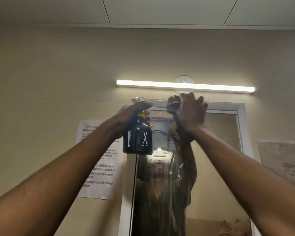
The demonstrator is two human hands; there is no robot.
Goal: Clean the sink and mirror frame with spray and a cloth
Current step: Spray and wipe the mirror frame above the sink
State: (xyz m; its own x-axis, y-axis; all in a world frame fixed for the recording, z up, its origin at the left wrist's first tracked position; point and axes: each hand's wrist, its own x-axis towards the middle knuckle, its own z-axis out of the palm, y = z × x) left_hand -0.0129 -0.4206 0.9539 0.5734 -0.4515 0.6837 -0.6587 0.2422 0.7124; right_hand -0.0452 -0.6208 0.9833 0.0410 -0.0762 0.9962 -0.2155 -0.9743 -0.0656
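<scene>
Both my arms are raised toward the top of a wall mirror [216, 143] with a pale frame [225, 107]. My left hand [134, 111] grips the neck of a black spray bottle [137, 140] with a white comb and scissors print and a yellow collar, held upright by the frame's top left corner. My right hand [191, 113] presses a brown cloth [173, 103] flat against the top edge of the frame. More of the cloth hangs below that hand. The sink is out of sight.
A lit tube lamp [186, 86] is mounted on the wall just above the mirror. A printed paper sheet [100, 174] is taped to the wall left of the mirror. The mirror reflects a person wearing a head camera.
</scene>
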